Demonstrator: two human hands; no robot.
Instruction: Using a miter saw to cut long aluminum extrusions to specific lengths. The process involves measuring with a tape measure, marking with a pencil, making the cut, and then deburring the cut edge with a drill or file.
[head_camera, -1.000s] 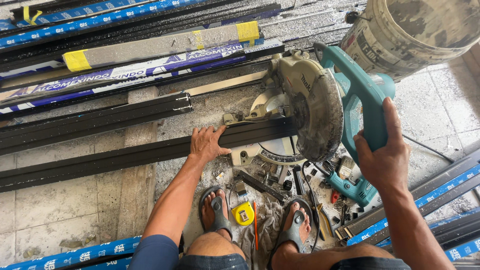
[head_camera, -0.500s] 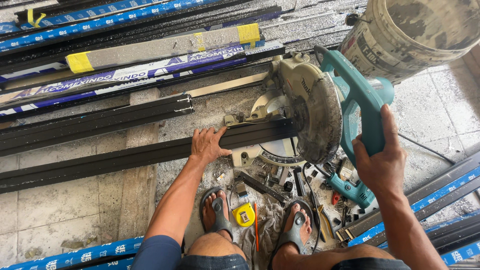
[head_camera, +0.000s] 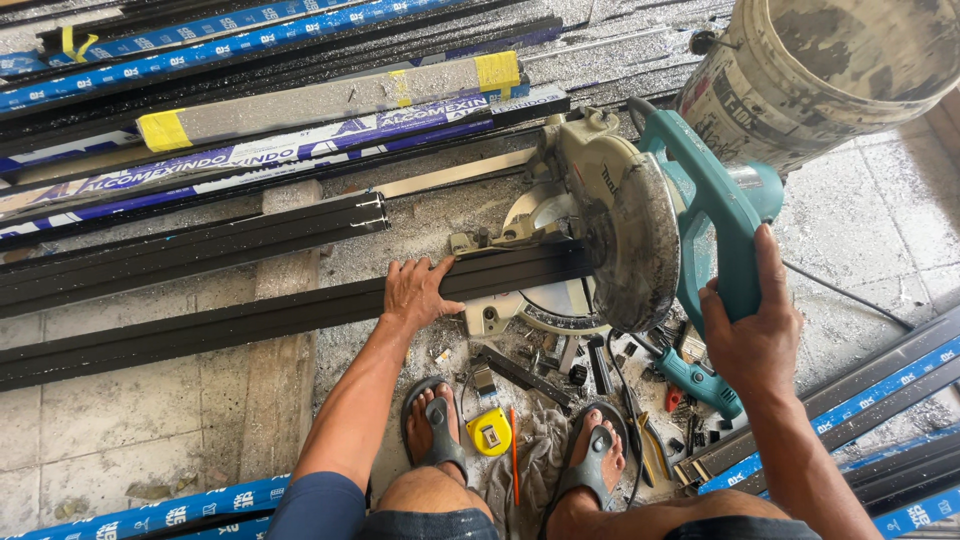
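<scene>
The left hand (head_camera: 418, 291) pressed flat, fingers spread, on the dark aluminium profile (head_camera: 250, 322); the right hand (head_camera: 752, 335) gripped the miter saw's (head_camera: 640, 235) teal handle, the profile apparently not yet cut through.

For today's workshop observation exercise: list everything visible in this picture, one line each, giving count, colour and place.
mitre saw: one, teal and grey, centre right.
dark profile: one, black, under the saw blade.
stacked profiles: many, black or blue-wrapped, top left.
bucket: one, dirty white, top right.
tape measure: one, yellow, between the feet.
small tools: several, mixed colours, below the saw.
sandals: two, grey, bottom centre.
left hand: pressing on the dark profile.
right hand: gripping the saw handle.
</scene>
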